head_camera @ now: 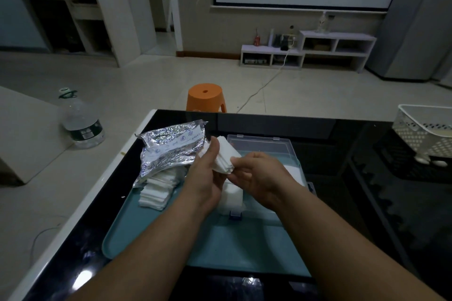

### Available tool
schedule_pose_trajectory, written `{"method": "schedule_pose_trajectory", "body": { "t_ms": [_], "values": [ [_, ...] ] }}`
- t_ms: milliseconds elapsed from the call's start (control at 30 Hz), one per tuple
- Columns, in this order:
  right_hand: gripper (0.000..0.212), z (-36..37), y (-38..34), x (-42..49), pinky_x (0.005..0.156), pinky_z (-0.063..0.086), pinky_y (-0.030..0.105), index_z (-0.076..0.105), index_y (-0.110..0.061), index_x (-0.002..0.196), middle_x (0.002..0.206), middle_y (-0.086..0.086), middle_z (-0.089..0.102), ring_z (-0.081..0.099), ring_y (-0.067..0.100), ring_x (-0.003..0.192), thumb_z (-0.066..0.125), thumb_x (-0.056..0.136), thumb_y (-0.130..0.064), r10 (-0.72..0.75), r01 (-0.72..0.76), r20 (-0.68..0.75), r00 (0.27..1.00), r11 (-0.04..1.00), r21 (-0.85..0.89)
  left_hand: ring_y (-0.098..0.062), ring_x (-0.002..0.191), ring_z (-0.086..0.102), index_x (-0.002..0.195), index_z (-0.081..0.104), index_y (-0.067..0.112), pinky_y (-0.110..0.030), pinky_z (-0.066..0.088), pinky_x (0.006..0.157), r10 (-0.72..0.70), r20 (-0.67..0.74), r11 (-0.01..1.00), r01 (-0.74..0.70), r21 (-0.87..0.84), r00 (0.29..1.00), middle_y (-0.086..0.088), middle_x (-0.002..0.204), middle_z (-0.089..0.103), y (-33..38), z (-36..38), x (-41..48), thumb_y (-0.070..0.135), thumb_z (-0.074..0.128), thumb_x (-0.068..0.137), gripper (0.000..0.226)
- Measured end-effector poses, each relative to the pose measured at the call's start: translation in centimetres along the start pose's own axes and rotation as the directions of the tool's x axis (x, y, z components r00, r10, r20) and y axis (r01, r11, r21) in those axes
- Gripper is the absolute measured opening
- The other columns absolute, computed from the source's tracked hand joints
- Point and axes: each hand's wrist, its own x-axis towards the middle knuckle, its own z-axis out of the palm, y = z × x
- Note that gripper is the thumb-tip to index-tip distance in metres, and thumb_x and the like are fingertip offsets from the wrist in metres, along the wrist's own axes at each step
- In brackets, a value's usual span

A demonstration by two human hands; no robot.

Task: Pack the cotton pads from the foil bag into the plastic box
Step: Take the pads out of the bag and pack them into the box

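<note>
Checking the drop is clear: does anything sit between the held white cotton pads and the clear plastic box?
Nothing visible. The left hand and right hand hold the white cotton pad stack over the clear plastic box; its lid stands open.

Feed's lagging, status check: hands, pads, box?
Left hand and right hand grip one pad stack above the open plastic box. More pads spill from the foil bag on the tray. Nothing blocking the box.
</note>
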Motion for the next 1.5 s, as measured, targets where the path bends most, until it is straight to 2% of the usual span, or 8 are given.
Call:
{"method": "schedule_pose_trajectory", "body": {
  "t_ms": [100,167,400,500,633,967,1267,1500],
  "values": [
    [0.023,0.0,-0.1,-0.4,0.064,0.058,0.032,0.049,-0.008,0.096,0.1,0.024,0.069,0.071,0.028,0.076,0.069,0.086,-0.002,0.012,-0.006,0.046,0.999,0.99,-0.139,-0.026,0.101,0.063,0.119,0.054,0.015,-0.038,0.051,0.089,0.003,0.038,1.0,-0.003,-0.021,0.999,-0.019,0.112,0.064,0.4,-0.1,0.1,0.008,0.059,0.087,0.034],
    [0.022,-0.1,-0.1,-0.4,0.059,0.053,0.03,0.05,-0.01,0.094,0.096,0.02,0.07,0.065,0.023,0.071,0.071,0.086,-0.013,-0.029,0.042,0.045,0.999,0.941,-0.336,-0.027,0.09,0.066,0.127,0.048,0.016,-0.035,0.055,0.074,0.019,0.029,1.0,-0.019,0.0,0.999,-0.019,0.098,0.066,0.5,-0.4,0.3,-0.004,0.048,0.091,0.042],
    [0.013,-0.6,-0.4,0.1,0.08,0.056,0.043,0.056,-0.017,0.087,0.09,0.004,0.062,0.061,0.026,0.086,0.067,0.082,-0.014,-0.475,0.345,0.037,0.879,0.581,-0.737,-0.027,0.082,0.059,0.124,0.052,0.022,-0.032,0.053,0.061,-0.045,-0.065,0.996,0.05,0.072,0.997,-0.015,0.108,0.06,1.6,-0.9,0.6,-0.003,0.051,0.086,0.046],
    [0.047,-0.6,-0.5,-0.2,0.094,0.049,0.032,0.055,-0.028,0.118,0.12,-0.008,0.057,0.053,0.012,0.11,0.074,0.077,-0.015,-0.421,0.39,0.196,0.886,0.446,-0.806,-0.024,0.076,0.06,0.126,0.054,0.018,-0.028,0.047,0.06,-0.087,-0.089,0.982,0.1,0.161,0.992,-0.012,0.102,0.065,1.5,-1.1,0.7,0.0,0.052,0.084,0.046],
    [0.106,-0.5,-0.5,-0.2,0.105,0.033,0.027,0.024,-0.036,0.15,0.154,-0.008,0.033,0.035,0.015,0.137,0.087,0.066,-0.029,-0.315,0.446,0.366,0.876,0.236,-0.864,-0.027,0.077,0.065,0.119,0.057,0.021,-0.031,0.053,0.061,-0.16,-0.054,0.975,0.166,0.148,0.986,-0.011,0.092,0.071,1.2,-1.1,0.5,-0.001,0.052,0.082,0.042],
    [0.104,-0.9,0.0,0.4,0.096,0.053,0.041,0.016,-0.049,0.147,0.146,-0.008,0.047,0.057,0.018,0.117,0.082,0.07,-0.024,-0.274,0.438,0.372,0.887,0.244,-0.865,-0.018,0.065,0.072,0.123,0.054,0.007,-0.022,0.053,0.05,-0.263,0.178,0.935,0.204,0.291,0.948,-0.008,0.079,0.074,1.1,-0.6,-0.8,-0.006,0.053,0.077,0.048],
    [0.119,-0.8,-0.2,0.4,0.115,0.02,0.04,0.001,-0.042,0.152,0.153,-0.006,0.038,0.029,0.025,0.141,0.084,0.068,-0.039,-0.26,0.448,0.437,0.861,-0.019,-0.894,-0.018,0.061,0.065,0.093,0.064,0.015,-0.022,0.049,0.046,-0.257,0.179,0.908,0.174,0.38,0.95,-0.006,0.072,0.067,0.6,-0.5,-0.7,-0.014,0.046,0.079,0.037],
    [0.116,-0.7,0.1,0.4,0.115,0.019,0.042,0.001,-0.043,0.151,0.149,-0.002,0.038,0.03,0.024,0.139,0.081,0.066,-0.045,-0.271,0.44,0.442,0.855,-0.073,-0.895,-0.016,0.057,0.064,0.09,0.064,0.015,-0.024,0.048,0.048,-0.275,0.144,0.891,0.196,0.409,0.95,-0.004,0.067,0.066,0.5,-0.6,-0.6,-0.007,0.047,0.08,0.029]
  ]
}}
